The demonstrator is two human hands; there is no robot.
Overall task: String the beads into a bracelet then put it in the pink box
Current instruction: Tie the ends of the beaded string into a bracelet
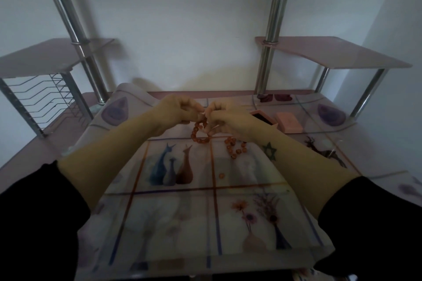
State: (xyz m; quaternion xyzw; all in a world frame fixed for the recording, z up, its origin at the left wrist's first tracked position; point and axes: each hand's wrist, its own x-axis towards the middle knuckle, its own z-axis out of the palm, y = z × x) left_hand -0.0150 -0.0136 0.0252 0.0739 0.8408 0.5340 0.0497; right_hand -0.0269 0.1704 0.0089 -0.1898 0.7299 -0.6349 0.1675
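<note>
Fingers (pixel 196 110) pinch bracelet (pixel 194 131) top; string ends hidden.

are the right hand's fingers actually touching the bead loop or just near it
Touching. The head view shows the right hand pinching the top of the bead loop with its fingers, opposite the left hand.
</note>
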